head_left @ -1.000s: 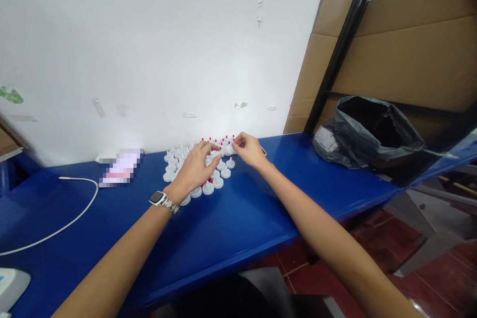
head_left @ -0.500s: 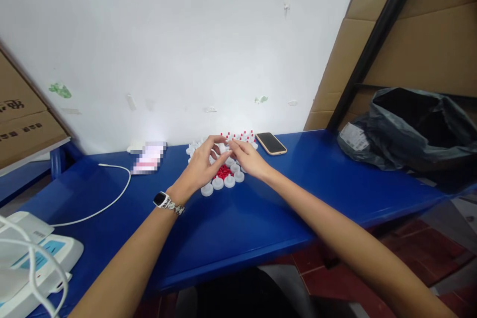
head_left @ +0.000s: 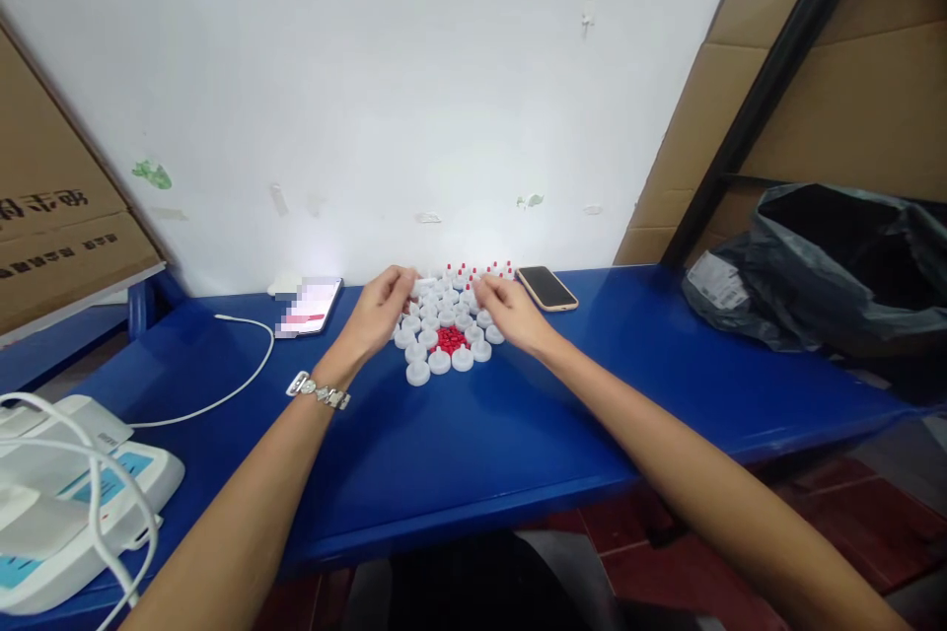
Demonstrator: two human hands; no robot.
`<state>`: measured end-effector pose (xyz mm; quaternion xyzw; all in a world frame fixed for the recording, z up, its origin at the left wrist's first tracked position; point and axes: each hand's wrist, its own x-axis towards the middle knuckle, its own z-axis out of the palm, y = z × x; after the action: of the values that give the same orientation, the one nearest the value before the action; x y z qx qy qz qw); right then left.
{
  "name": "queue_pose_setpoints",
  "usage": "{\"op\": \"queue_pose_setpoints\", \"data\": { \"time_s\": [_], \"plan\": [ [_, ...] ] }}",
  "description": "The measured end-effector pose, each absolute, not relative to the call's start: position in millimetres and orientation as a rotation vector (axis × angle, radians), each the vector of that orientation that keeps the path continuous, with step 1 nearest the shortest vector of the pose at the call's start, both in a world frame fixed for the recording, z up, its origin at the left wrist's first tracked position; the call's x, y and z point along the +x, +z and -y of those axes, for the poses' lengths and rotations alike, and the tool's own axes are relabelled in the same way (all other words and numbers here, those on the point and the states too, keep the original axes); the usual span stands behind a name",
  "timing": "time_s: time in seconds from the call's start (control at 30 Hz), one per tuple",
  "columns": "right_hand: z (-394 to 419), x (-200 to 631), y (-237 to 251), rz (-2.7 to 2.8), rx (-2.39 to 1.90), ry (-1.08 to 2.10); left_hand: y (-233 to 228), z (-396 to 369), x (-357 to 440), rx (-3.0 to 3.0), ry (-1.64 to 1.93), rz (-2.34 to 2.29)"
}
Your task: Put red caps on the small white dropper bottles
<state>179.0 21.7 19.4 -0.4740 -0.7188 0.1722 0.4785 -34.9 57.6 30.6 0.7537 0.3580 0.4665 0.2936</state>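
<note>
My left hand (head_left: 381,309) is at the left edge of a cluster of white nozzle caps (head_left: 439,361), its fingers curled together near the caps at the back. What they pinch, if anything, is hidden. On the cluster's other side, my right hand (head_left: 512,313) has thumb and fingers pressed together, and I cannot make out what is between them. A pile of small red tips (head_left: 450,340) lies in the middle, ringed by the white caps. Behind, by the wall, stand several white caps with red tips (head_left: 509,266) on top.
A dark-screened phone (head_left: 546,287) lies right of the caps; another phone (head_left: 320,304) with a lit screen lies left. A white cable (head_left: 252,385) and a white power strip (head_left: 159,478) occupy the left side. A black plastic bag (head_left: 836,266) sits at right.
My hands were together over the caps around a white piece; now they have moved apart, the left to the left and the right slightly right. More of the caps and red tips shows between them.
</note>
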Motion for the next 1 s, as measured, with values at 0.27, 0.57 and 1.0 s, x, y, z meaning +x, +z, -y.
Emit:
{"op": "queue_pose_setpoints", "data": {
  "time_s": [0.27, 0.57, 1.0],
  "plan": [
    [-25.4, 173.9, 16.5, 1.908, -1.195, 0.477, 25.8, -47.1, -30.8, 2.288, 1.06, -1.039],
    [-33.3, 199.5, 25.3, 1.655, -1.019, 0.587, 31.2, -43.4, 1.6, 2.325, 1.07, -0.949],
    [-60.5, 236.1, 2.1, 1.823, -1.626, 0.118, 19.4, -62.5, 30.1, 2.487, 1.064, -1.021]
  ]
}}
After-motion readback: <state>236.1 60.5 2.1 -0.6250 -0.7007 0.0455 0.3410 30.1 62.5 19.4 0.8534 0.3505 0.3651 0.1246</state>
